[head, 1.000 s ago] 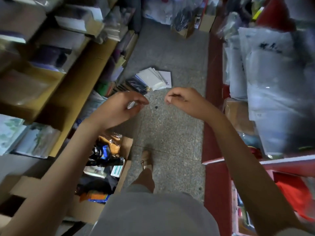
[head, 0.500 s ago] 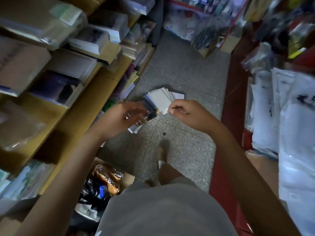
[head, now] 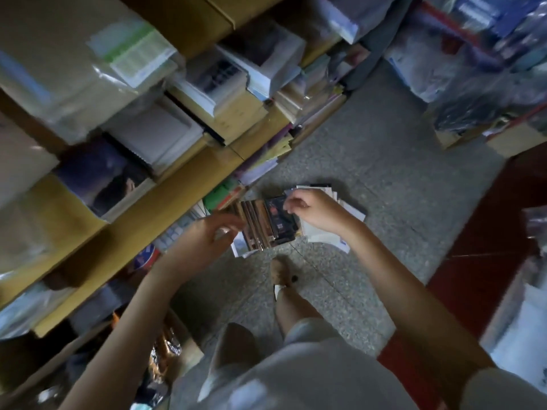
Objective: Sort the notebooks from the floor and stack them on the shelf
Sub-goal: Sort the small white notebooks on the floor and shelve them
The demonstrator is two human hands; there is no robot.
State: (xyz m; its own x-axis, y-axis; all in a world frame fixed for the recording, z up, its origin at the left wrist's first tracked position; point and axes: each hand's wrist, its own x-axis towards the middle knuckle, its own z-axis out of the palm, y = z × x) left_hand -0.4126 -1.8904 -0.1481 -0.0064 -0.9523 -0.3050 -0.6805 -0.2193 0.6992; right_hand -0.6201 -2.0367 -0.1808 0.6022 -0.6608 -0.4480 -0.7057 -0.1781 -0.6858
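A loose pile of notebooks lies on the speckled floor ahead: several dark and brown covers (head: 263,229) fanned on the left, several white ones (head: 349,213) on the right. My left hand (head: 207,239) hangs above the pile's left edge, fingers loosely bent, with nothing clearly in it. My right hand (head: 315,211) hovers over the middle of the pile with its fingers curled in and thumb against them, and I see nothing in its grip. The wooden shelf (head: 142,229) runs along the left, and its compartments hold stacked notebooks (head: 154,134).
My foot (head: 281,270) stands just short of the pile. An open cardboard box (head: 165,353) with packets sits low on the left. A red counter (head: 485,247) with plastic-wrapped goods borders the right. Bagged stock (head: 461,93) crowds the far end of the aisle.
I have stepped forward along the aisle, so the notebook pile is nearer and now lies under both hands. The hands keep about the same distance apart.
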